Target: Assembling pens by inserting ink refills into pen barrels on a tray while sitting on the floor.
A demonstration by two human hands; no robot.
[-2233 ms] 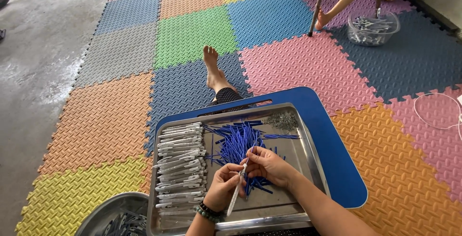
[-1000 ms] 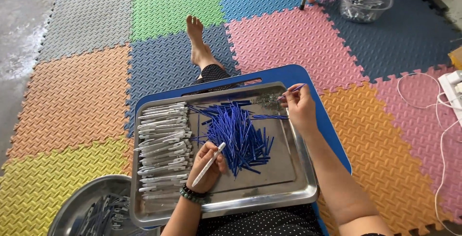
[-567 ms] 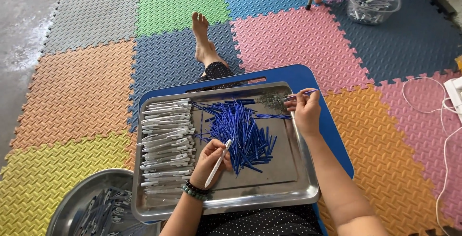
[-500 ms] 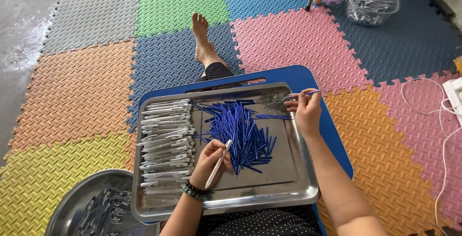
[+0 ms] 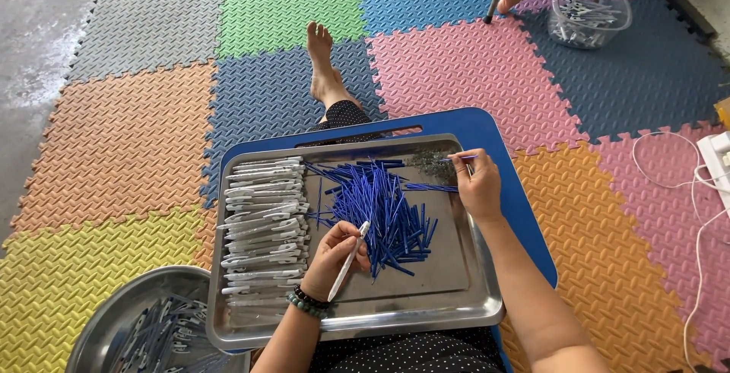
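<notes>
Head view: basin (image 5: pixel 114 320) cut off.

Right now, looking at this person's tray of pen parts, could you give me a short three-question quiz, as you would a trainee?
1. True or false: the left hand holds a white pen barrel.
2. Where on the tray does the row of white barrels lie? A) left side B) right side C) far edge
3. Fill in: the right hand pinches one blue ___ beside the small grey pile.

Key
1. True; it is held slantwise over the tray.
2. A; the blue refills are heaped in the middle.
3. Refill, pinched at the fingertips.
</notes>
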